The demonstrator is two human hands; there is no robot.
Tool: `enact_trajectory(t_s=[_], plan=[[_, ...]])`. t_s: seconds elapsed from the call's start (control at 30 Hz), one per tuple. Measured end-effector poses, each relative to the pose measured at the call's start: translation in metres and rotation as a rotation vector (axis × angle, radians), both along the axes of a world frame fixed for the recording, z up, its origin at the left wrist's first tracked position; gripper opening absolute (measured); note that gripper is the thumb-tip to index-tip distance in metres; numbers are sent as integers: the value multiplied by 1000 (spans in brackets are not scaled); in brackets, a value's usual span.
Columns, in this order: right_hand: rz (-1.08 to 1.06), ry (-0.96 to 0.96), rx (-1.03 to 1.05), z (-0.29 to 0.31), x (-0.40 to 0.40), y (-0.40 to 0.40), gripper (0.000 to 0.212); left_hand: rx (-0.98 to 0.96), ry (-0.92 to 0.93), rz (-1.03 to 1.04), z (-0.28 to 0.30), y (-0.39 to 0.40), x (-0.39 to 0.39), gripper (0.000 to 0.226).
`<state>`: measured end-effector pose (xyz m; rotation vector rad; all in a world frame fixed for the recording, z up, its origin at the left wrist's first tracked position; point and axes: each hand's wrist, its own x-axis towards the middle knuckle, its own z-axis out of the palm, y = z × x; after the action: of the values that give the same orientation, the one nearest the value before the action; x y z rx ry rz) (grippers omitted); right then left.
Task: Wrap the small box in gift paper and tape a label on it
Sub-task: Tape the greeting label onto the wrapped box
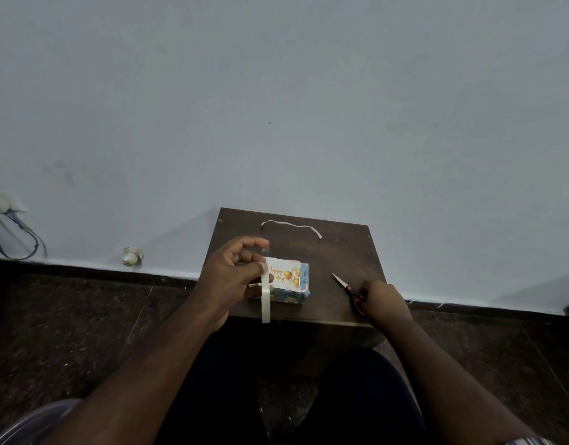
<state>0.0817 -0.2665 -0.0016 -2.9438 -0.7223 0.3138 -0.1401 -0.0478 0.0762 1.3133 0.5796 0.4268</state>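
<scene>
**Tape in my left hand, scissors under my right**

My left hand (235, 271) pinches a roll of tape (265, 297), held on edge just over the left end of the wrapped box (288, 282). The box lies on the small dark table (334, 252), a "Happy Birthday" label (284, 274) on top. To its right, my right hand (384, 300) curls around the scissors (349, 289) lying on the table.
</scene>
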Motion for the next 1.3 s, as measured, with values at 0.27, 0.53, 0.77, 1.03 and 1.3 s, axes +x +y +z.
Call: enact_trajectory(t_s=[0.27, 0.53, 0.77, 1.03, 1.3], plan=[[16, -11, -43, -10, 7, 2, 19, 29, -4, 33, 0, 1, 0, 39], [-38, 91, 173, 14, -2, 13, 16, 33, 18, 37, 0, 2, -1, 37], [120, 697, 654, 80, -37, 29, 34, 58, 36, 36, 0, 3, -1, 35], [408, 671, 480, 116, -45, 53, 39, 34, 11, 39, 1, 2, -1, 36], [521, 562, 429, 123, -41, 60, 35, 11, 10, 45, 4, 3, -2, 36]])
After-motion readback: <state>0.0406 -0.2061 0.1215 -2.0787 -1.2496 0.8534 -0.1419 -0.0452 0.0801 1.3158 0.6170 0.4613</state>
